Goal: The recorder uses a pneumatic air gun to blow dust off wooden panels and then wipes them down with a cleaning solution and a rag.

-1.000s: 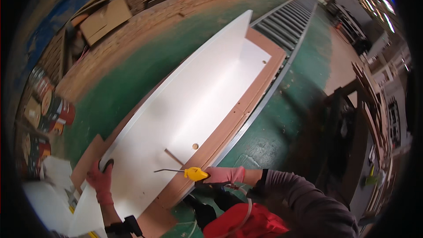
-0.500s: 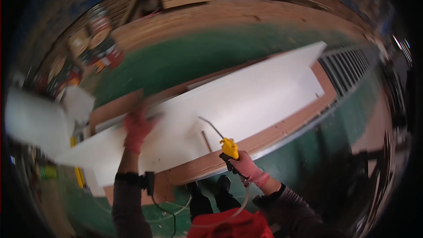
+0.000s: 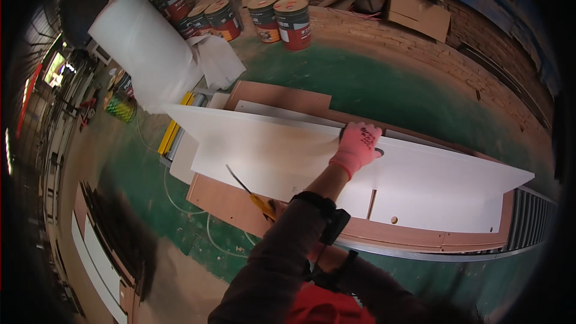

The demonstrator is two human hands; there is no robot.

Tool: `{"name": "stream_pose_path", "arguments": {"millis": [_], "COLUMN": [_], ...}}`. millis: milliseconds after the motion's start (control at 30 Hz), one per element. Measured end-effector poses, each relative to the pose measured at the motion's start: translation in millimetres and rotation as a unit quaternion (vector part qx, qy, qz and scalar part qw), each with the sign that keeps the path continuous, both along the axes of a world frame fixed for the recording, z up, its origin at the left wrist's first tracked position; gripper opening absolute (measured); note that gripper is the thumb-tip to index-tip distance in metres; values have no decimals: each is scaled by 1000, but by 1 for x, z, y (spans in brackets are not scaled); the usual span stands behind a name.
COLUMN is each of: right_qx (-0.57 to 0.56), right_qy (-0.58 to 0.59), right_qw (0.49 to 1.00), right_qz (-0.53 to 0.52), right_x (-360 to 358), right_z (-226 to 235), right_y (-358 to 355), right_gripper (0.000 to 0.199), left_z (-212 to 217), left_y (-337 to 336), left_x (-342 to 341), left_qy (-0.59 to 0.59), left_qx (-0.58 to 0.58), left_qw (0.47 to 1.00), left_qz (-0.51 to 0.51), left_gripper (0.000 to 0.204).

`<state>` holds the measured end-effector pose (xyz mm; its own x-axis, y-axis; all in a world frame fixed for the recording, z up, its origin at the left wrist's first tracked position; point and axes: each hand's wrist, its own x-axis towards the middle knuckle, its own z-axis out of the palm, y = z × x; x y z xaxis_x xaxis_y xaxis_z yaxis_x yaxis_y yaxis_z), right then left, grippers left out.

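Your pink-gloved left hand (image 3: 357,144) presses flat on the far edge of the long white rectangular panel (image 3: 270,150). Your right hand is hidden behind your left forearm, so its grip is unclear; the yellow-handled air blow gun (image 3: 261,203) pokes out over the brown wooden board (image 3: 222,198).

This is a workshop for wood panels. The floor (image 3: 384,78) is green painted concrete, the wall (image 3: 480,30) is bare brick, and paint cans (image 3: 292,21), cardboard boxes (image 3: 414,9) and long white boards (image 3: 420,174) lie around.
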<state>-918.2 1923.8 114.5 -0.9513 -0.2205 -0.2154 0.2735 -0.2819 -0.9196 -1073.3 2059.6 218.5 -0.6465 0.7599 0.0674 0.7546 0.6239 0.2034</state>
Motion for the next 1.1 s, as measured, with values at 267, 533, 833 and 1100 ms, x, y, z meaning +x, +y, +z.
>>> {"name": "stream_pose_path", "arguments": {"millis": [267, 533, 833, 1100], "right_qx": [268, 307, 249, -60], "right_qy": [152, 76, -170, -268], "right_qw": [951, 933, 895, 516], "right_qz": [-39, -170, -330, -811], "right_x": [-11, 48, 96, 303], "right_z": [-1, 1, -2, -103], "right_y": [51, 107, 175, 355], "right_gripper": [28, 39, 23, 20], "left_z": [-11, 7, 13, -4], "left_y": [-13, -9, 1, 13], "left_x": [1, -9, -17, -14], "left_qy": [-17, -108, -211, -77], "left_qx": [0, -33, -65, -131], "left_qw": [1000, 993, 975, 988], "left_qz": [-8, 12, 3, 16], "left_gripper": [38, 46, 65, 60]}}
